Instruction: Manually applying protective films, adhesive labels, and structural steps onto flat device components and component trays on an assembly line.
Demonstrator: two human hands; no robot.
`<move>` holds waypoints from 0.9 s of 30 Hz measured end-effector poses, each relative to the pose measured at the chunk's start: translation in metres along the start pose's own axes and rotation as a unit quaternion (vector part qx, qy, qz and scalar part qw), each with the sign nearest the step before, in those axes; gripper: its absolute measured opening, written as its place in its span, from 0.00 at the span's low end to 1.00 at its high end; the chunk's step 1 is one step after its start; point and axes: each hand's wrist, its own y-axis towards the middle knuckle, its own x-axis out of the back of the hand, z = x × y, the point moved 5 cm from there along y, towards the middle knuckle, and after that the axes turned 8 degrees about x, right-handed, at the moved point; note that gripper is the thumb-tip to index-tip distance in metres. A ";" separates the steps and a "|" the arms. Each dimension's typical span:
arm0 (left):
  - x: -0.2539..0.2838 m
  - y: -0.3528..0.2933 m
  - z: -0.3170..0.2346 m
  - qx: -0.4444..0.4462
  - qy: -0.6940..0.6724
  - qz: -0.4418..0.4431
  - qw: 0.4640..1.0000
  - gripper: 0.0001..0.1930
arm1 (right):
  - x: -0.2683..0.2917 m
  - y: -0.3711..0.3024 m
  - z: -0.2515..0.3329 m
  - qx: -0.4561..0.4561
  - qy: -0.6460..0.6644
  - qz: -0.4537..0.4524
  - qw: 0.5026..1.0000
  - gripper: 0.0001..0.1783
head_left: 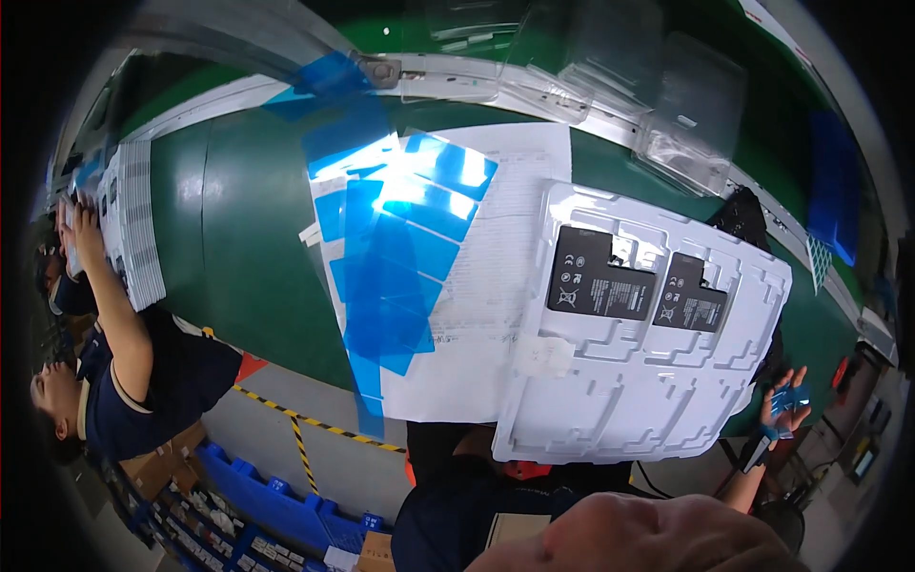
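My right hand (783,412) is out at the right, past the tray's lower right edge. A small piece of clear blue film (789,398) lies across its partly spread fingers, and a dark band is at the wrist. My left hand does not show. A white plastic tray (562,412) with moulded compartments rests tilted at the near edge of the table, over a paper sheet. Two black flat battery packs (602,276) (688,294) sit in its far row; the near compartments hold nothing. A whitish label (544,357) is at its left edge.
Blue film strips (367,276) overlap on printed paper sheets (457,381) on the green table (253,238). Clear plastic trays (691,114) lie beyond the white rail. At left a co-worker's hand (84,229) touches stacked white trays (138,224). A black bag (743,217) is behind the tray.
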 end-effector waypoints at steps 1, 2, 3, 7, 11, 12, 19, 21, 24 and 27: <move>0.004 0.001 -0.002 -0.002 0.001 -0.004 1.000 0.12 | 0.001 0.001 -0.001 0.005 -0.002 0.000 1.000 0.46; 0.008 0.002 -0.005 -0.004 0.003 -0.009 1.000 0.12 | 0.001 0.001 -0.002 0.005 -0.004 0.003 1.000 0.46; 0.014 0.001 -0.009 -0.007 0.006 -0.013 1.000 0.12 | 0.001 0.001 -0.003 0.006 -0.006 0.007 1.000 0.46; 0.043 -0.004 -0.033 -0.021 0.020 -0.035 0.999 0.13 | 0.002 0.004 -0.004 0.005 -0.007 -0.004 1.000 0.47; 0.078 -0.010 -0.066 -0.041 0.032 -0.070 0.996 0.13 | -0.009 0.012 -0.014 -0.005 0.010 -0.015 1.000 0.48; 0.086 -0.012 -0.076 -0.047 0.036 -0.081 0.995 0.13 | -0.015 0.016 -0.017 -0.005 0.016 -0.001 1.000 0.48; 0.160 -0.036 -0.133 -0.101 0.101 -0.161 0.977 0.13 | -0.029 0.023 -0.023 0.048 0.017 0.011 0.999 0.49; 0.176 -0.044 -0.148 -0.122 0.128 -0.179 0.968 0.13 | -0.030 0.023 -0.025 0.039 0.003 0.000 0.999 0.47; 0.187 -0.052 -0.169 -0.157 0.170 -0.194 0.953 0.13 | -0.036 0.024 -0.026 0.056 -0.006 0.010 0.998 0.42; 0.181 -0.050 -0.186 -0.188 0.210 -0.199 0.938 0.14 | -0.035 0.026 -0.030 0.054 -0.005 0.013 0.998 0.41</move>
